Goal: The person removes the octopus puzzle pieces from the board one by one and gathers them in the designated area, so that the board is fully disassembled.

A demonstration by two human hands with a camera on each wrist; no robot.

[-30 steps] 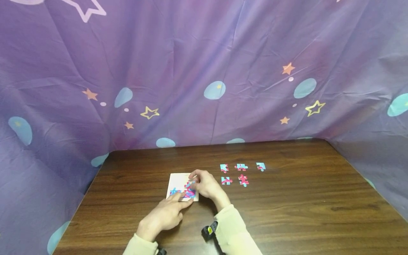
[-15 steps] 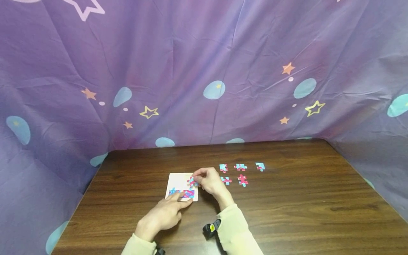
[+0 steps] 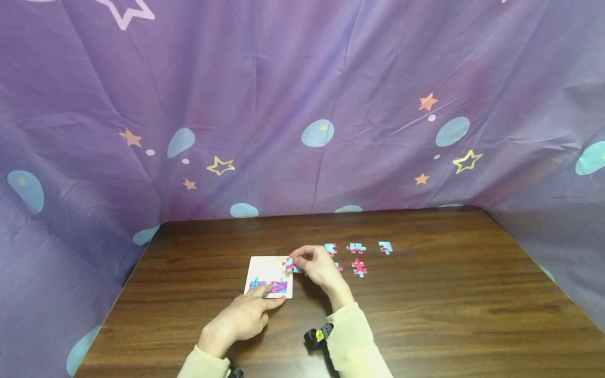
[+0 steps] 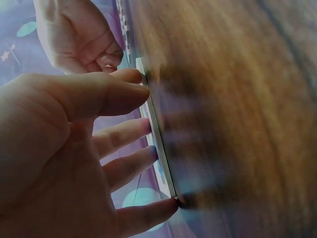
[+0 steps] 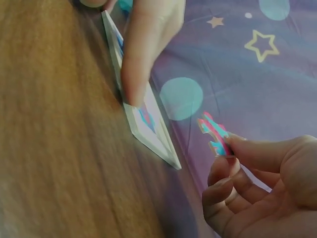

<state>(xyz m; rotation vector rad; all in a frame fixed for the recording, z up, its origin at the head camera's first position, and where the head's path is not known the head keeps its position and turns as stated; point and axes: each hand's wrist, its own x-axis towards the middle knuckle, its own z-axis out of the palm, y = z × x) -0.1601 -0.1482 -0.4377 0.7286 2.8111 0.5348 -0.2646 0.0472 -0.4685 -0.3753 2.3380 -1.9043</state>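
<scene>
A white square puzzle tray (image 3: 267, 265) lies on the table, with pink and blue puzzle pieces (image 3: 279, 286) set along its near side. My left hand (image 3: 243, 314) rests on the tray's near edge, fingers spread and nearly straight, the fingertips overlapping the fitted pieces. Between thumb and fingertips my right hand (image 3: 317, 266) pinches a pink and blue puzzle piece (image 5: 216, 136). In the head view that piece overlaps the tray's far right corner; in the right wrist view it is held up, apart from the tray.
Several loose puzzle pieces lie right of the tray on the brown wooden table (image 3: 449, 283), among them a mostly pink piece (image 3: 359, 268) and a blue corner piece (image 3: 385, 247). My right hand partly covers the nearest ones. A purple star-patterned cloth (image 3: 264, 105) surrounds the table.
My right hand has lifted the puzzle piece off the area above the fitted pieces and drawn it right and slightly away, turning it. My left hand has stayed on the tray.
</scene>
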